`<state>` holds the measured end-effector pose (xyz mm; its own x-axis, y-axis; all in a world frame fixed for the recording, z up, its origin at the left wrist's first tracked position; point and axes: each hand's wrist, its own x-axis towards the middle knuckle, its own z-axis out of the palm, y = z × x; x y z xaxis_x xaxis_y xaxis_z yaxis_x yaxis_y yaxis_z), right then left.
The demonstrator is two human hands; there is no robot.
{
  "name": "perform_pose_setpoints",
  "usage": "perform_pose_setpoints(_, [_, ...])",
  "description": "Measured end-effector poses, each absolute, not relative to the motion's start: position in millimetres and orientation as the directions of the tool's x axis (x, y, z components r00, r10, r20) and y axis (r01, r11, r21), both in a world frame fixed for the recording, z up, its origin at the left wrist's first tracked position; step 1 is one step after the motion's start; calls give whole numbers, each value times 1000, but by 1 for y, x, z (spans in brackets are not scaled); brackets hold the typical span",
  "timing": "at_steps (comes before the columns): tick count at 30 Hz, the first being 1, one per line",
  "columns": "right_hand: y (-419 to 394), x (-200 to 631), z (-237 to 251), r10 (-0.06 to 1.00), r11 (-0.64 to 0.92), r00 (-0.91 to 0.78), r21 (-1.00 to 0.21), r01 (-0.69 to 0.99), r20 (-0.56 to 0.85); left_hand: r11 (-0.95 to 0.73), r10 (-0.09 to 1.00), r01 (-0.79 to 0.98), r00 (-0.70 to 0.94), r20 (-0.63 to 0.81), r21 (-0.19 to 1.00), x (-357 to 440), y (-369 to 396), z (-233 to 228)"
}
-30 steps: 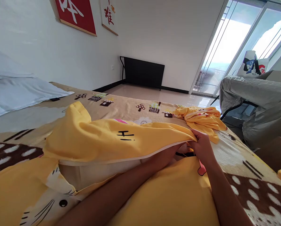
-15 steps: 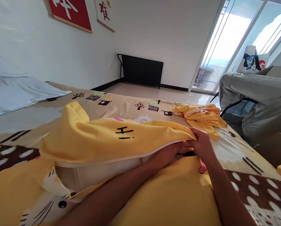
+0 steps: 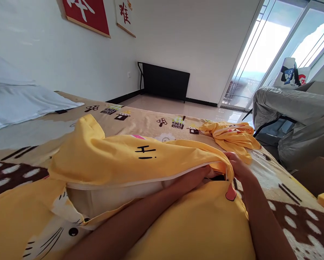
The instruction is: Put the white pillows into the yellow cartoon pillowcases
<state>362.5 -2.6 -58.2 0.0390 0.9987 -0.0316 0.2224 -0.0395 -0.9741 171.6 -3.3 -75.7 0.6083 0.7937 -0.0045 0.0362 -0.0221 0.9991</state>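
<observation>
A yellow fabric cover (image 3: 118,162) printed with "Hi!" and a whiskered animal face lies spread in front of me. Its long opening has a pale edge that looks like a zipper, and whitish fabric (image 3: 105,200) shows inside. My left forearm runs through this opening. Only the back of my left hand (image 3: 201,174) is partly seen, near the far right end; its fingers are hidden under the cloth. At the cover's right corner my right hand (image 3: 239,167) is closed on the edge, with its fingertips partly behind the fabric. A dark gap lies between both hands.
The cover rests on a patterned beige and brown blanket (image 3: 145,122). A crumpled yellow cloth (image 3: 232,137) lies beyond my right hand, a white pillow (image 3: 29,104) at the left. Plastic-covered furniture (image 3: 303,112) stands at the right, a black panel (image 3: 164,81) against the far wall.
My right hand has shifted slightly right and down around the cover's corner, and the edge there now bends over in a loop. My left arm stays inside the opening.
</observation>
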Motion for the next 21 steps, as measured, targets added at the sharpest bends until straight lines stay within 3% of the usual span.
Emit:
perform_pose_setpoints(4, [-3, 368, -74, 992, 60, 75, -912, 406, 98, -48, 870, 81, 494, 2, 996, 168, -7, -69])
perform_pose_setpoints(8, [-7, 375, -79, 991, 29, 104, -888, 459, 86, -28, 882, 78, 471, -12, 997, 168, -7, -68])
perform_pose_setpoints(16, [-9, 361, -68, 1000, 6, 0, -974, 227, 6, -117, 869, 56, 489, 74, 992, 169, -6, -65])
perform_pose_setpoints(21, [0, 354, -56, 992, 125, -25, -967, 222, 123, -307, 785, 64, 582, 215, 950, 171, -12, -60])
